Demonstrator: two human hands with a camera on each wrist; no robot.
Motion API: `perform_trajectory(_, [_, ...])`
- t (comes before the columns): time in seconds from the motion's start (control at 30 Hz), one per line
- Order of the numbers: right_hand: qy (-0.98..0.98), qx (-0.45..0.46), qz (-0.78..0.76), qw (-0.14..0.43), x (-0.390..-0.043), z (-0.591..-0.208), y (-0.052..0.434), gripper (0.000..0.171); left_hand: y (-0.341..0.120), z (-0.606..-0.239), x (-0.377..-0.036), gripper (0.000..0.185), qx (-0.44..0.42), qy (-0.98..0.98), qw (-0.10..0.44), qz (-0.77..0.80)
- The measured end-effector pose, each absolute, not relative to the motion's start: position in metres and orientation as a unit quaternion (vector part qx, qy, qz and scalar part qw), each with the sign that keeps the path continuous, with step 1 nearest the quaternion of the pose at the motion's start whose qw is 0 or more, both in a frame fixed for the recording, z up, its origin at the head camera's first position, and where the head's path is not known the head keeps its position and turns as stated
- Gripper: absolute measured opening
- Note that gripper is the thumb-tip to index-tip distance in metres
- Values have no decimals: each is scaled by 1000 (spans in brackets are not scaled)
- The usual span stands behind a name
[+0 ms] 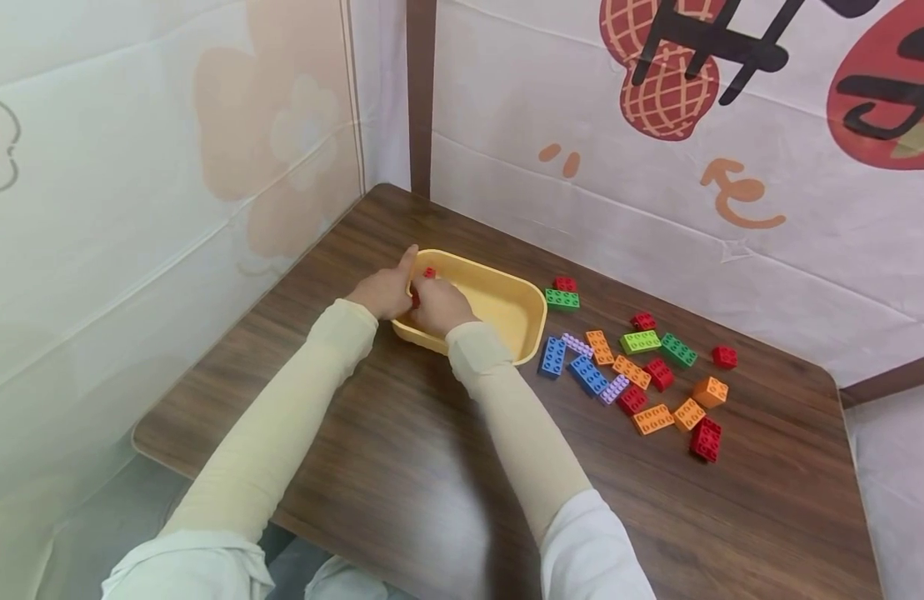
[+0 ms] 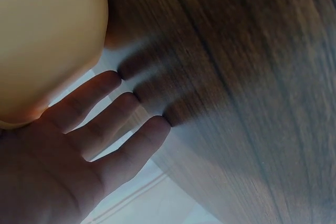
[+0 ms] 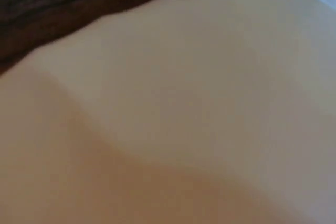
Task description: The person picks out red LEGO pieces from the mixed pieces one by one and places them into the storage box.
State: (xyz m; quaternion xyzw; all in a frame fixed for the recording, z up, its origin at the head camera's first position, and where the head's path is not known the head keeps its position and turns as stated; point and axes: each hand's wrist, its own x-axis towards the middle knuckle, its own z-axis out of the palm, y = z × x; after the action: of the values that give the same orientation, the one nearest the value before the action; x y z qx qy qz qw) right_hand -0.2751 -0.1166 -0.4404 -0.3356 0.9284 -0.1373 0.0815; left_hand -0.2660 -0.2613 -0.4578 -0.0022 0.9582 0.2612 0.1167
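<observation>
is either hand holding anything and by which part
It cannot be told: the left hand touches the left end of the yellow tub, any grip hidden; the right hand reaches inside by red bricks, its fingertips hidden.

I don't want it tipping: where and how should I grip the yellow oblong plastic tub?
Probably take the tub by the rim at both narrow ends, since it's longer than wide and open-topped: come from the left, and from above on the right, where a blue studded brick sits close.
</observation>
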Motion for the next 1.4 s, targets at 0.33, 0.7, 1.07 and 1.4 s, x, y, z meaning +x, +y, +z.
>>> perform_trajectory(0.33, [929,-328,-142,92,-269,-436,-94,28,-239,-455,-267,94,5,954,130,271])
perform_trajectory(0.7, [931,-319,-159,83,-276,-428,-57,36,-224,-450,-265,97,5,951,150,271])
perform_trajectory(1.07, [942,-251,-202,94,-295,-392,17,47,-220,-442,-261,92,3,948,171,270])
perform_trajectory(1.4, [950,-178,-250,61,-304,-382,92,41,-244,-438,-256,96,-36,944,181,272])
